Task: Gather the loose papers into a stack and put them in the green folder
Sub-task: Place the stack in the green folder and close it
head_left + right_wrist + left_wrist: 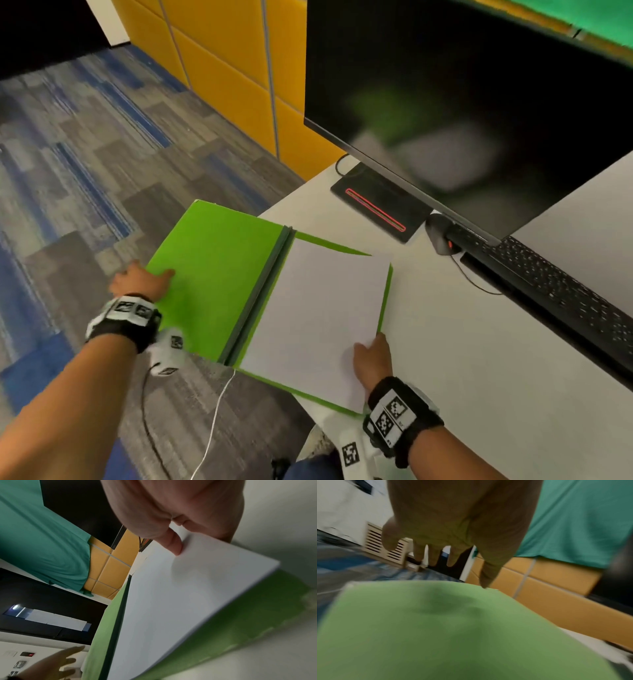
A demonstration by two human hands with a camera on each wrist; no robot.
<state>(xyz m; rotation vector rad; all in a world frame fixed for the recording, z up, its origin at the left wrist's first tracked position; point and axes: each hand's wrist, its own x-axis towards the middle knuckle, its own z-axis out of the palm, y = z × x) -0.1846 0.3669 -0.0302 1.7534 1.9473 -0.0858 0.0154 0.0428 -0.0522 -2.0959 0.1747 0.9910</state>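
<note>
The green folder lies open at the table's left corner, and its left cover sticks out over the floor. A stack of white papers lies on its right half, beside the dark spine. My left hand is at the left cover's outer edge with the thumb on the green surface. In the left wrist view its fingers are straight and spread past the folder. My right hand pinches the papers' near right corner. The thumb lies on the papers, which sit a little above the folder.
A dark monitor stands at the back of the white table, with its black base, a mouse and a black keyboard to the right. Grey-blue carpet and yellow wall panels lie left.
</note>
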